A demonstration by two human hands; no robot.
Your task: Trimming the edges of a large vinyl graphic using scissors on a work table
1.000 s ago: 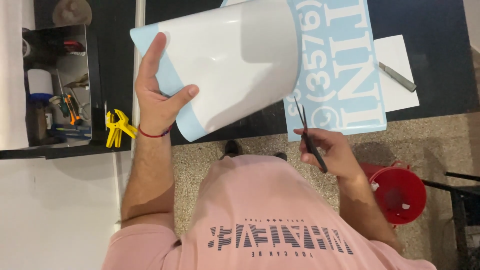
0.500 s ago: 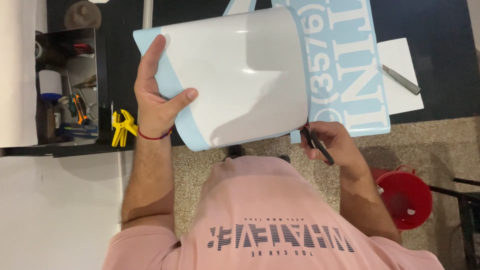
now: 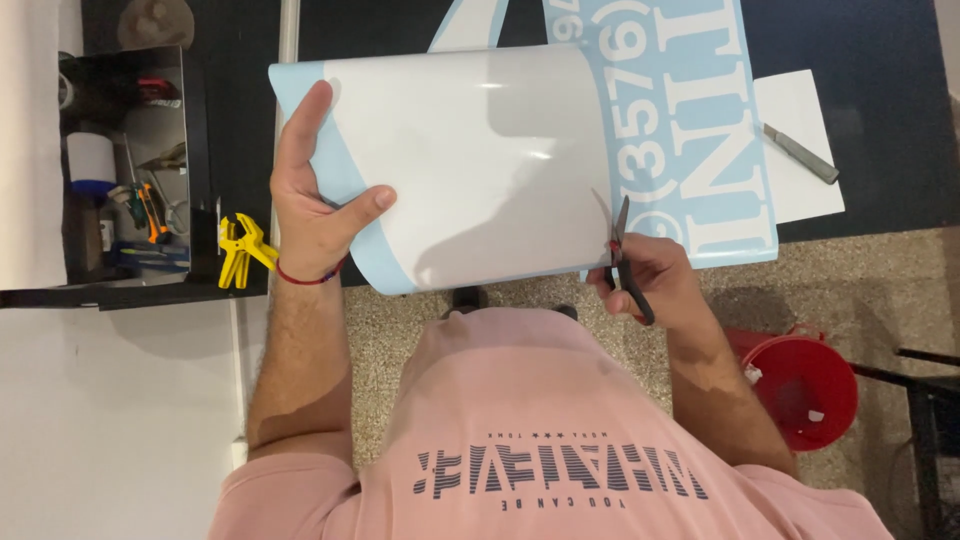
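Since a second ago, the right hand [image 3: 645, 270] has brought the scissors [image 3: 625, 262] up to the sheet's [image 3: 480, 170] lower edge, blades pointing up into it. That hand is closed around the handles. Left hand [image 3: 315, 205] pinches the curled-over sheet's left edge, above the dark table [image 3: 880, 100].

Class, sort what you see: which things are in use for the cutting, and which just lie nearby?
In use: left hand holding the folded sheet; right hand working scissors.
Lying about: knife, yellow clamps, red bucket, white paper.
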